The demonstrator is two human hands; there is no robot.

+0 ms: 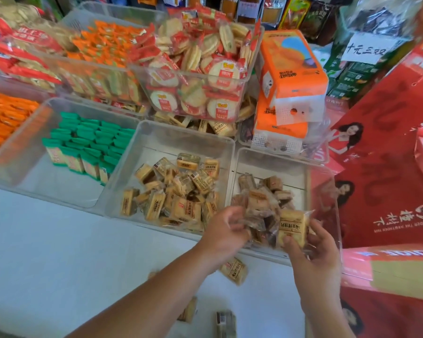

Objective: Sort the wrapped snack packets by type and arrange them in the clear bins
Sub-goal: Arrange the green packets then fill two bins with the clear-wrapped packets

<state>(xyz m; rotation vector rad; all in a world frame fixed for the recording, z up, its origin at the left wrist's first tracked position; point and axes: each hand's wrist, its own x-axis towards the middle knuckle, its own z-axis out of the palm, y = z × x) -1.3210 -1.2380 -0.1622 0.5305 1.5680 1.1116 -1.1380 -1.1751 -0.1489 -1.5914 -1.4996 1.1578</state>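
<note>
Our right hand (313, 245) pinches a tan packet (292, 226) upright; its matching bin (181, 126) lies left, beyond our left hand (225, 230), whose fingers grip brown packets (259, 201).

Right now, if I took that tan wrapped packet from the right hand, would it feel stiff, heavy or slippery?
Probably light: the right hand pinches the tan wrapped packet by its lower end alone. Likely fairly stiff, since it keeps a flat block shape while held that way. Its glossy clear wrapper with crinkled edges may feel slippery.
</note>
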